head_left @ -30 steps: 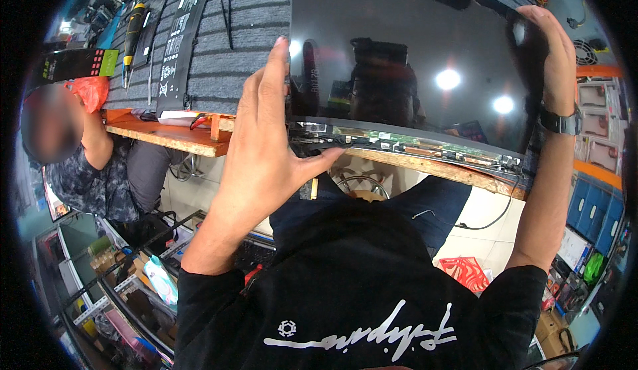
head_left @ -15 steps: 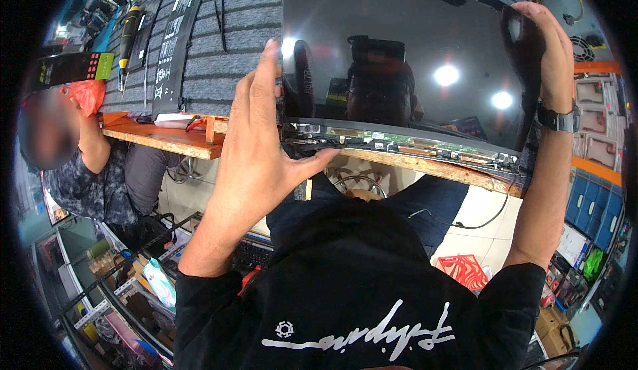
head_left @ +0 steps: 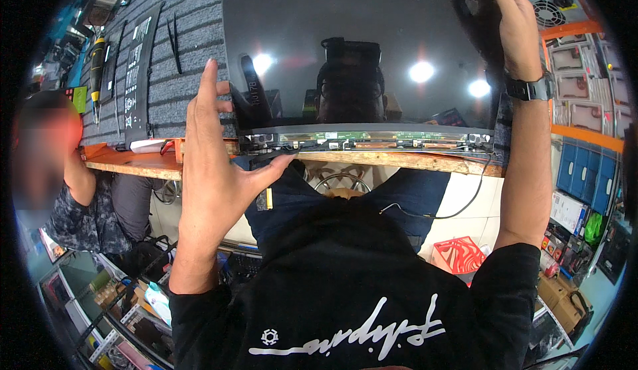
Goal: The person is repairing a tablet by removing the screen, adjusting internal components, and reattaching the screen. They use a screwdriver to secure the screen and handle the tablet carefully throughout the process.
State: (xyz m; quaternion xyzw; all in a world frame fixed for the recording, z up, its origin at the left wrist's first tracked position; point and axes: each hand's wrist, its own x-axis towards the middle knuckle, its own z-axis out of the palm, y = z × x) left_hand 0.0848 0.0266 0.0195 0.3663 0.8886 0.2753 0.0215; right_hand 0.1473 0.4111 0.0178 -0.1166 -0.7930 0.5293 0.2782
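Observation:
A dark, glossy laptop screen (head_left: pixel 412 104) lies at the bench's front edge, with reflections of lights on it. Along its lower edge a green circuit strip (head_left: pixel 319 136) and thin wiring are exposed. My left hand (head_left: pixel 219 144) holds the screen's left side, its fingertips at the edge and its thumb reaching along the lower edge. Around the upper right corner wrap the fingers of my right hand (head_left: pixel 515 24), partly hidden behind the screen. A thin black cable (head_left: pixel 458 212) dangles from the lower right end.
On the grey ribbed mat (head_left: pixel 196 11) to the left lie a black battery pack (head_left: pixel 139 71), black tweezers (head_left: pixel 174 43) and a yellow-black screwdriver (head_left: pixel 97 71). Another person (head_left: pixel 93 204) sits at the far left. Blue drawers (head_left: pixel 585 177) stand at the right.
The whole view has shifted, so the bench things appear farther left. The screen looks more level at its lower edge. Both hands stay on it.

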